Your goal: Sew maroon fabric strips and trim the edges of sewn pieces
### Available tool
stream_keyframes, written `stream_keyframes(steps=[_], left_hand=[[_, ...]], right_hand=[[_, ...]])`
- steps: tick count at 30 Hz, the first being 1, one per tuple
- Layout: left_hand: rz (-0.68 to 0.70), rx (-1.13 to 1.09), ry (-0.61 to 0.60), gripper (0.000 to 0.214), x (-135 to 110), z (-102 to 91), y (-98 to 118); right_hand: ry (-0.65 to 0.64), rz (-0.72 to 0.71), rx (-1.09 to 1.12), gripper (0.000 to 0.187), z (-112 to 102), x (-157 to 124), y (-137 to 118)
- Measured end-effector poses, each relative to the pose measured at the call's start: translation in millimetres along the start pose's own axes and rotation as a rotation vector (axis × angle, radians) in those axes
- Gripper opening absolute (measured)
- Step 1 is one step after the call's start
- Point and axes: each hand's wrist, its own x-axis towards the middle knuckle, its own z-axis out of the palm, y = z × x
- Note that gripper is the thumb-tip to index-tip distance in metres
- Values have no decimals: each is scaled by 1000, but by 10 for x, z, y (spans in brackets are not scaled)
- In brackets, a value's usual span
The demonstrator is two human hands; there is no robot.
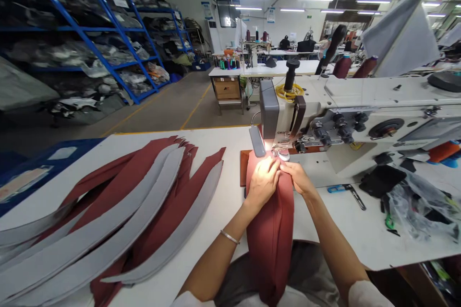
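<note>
A long dark-red fabric piece (pixel 268 235) runs from my lap up to the needle area of a white sewing machine (pixel 298 105). My left hand (pixel 264 180) lies on the fabric just in front of the presser foot (pixel 283 153), its fingers bent and gripping the cloth. From the right, my right hand (pixel 295 175) pinches the fabric's edge close to the foot, its fingertips near the left hand's. A seam line runs down the middle of the piece. The machine's lamp lights the spot by the needle.
Several red and grey curved fabric pieces (pixel 118 201) are heaped on the table's left. Right of the machine bed lie a blue-handled cutter (pixel 345 192), green-handled snips (pixel 389 220) and a clear plastic bag (pixel 418 211). Blue shelves (pixel 93 33) stand at the far left.
</note>
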Motion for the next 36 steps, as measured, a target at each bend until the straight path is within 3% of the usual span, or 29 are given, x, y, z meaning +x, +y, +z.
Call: stream_keyframes(steps=[8,15,23,36], left_hand=[[-18,22,-4,38,-12,-9,1],[39,17,-92,38,-5,-131,-92],[112,-47,-79,35,-13,-180,-153],[118,-96,-127,33,182,-221,-214]], right_hand=[[-97,-5,-85,49,-72,-41,-45],[-179,14,-35,67,-64,-189,-32],[-77,42,50,52,-29,-178,12],[-80,48,97,49,-39,-132,-9]])
